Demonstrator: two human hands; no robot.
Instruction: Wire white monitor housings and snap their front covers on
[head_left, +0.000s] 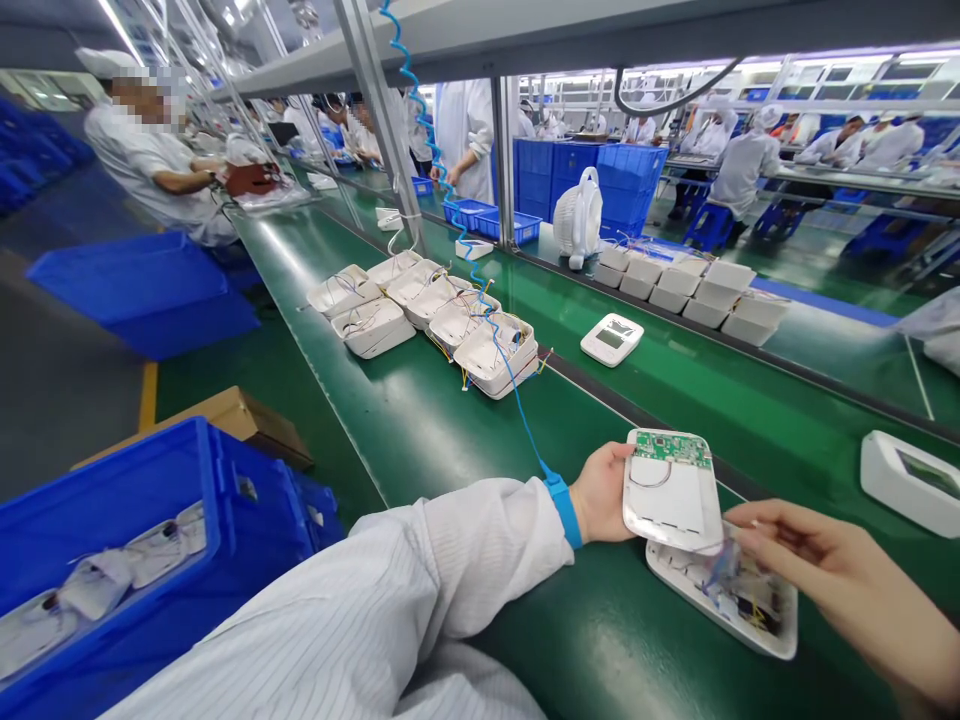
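Panel, white with rounded corners, is held over the far left edge of the open base, which serves as the reference for all positions below. A green circuit board spans the far end of the panel's upward face, with a thin wire looped beside it.

Left hand: positioned left of the open base. I have it closed on the panel's left edge, thumb toward the upper face. The wrist carries a blue strap; a blue cord runs from it, coiled in its higher section.

Right hand: positioned right of the open base, fingers partly extended over it. The fingertips meet the panel's near right corner in view. I cannot tell whether they pinch anything; wiring inside the open base is blurred there.

Surroundings: I see the green bench beneath the open base. Stacked housings with loose wires sit beyond it and to the left. One display unit lies beyond it; a tilted-face unit lies to its right. A white fan stands farther beyond. A blue bin containing white parts stands well to its left.
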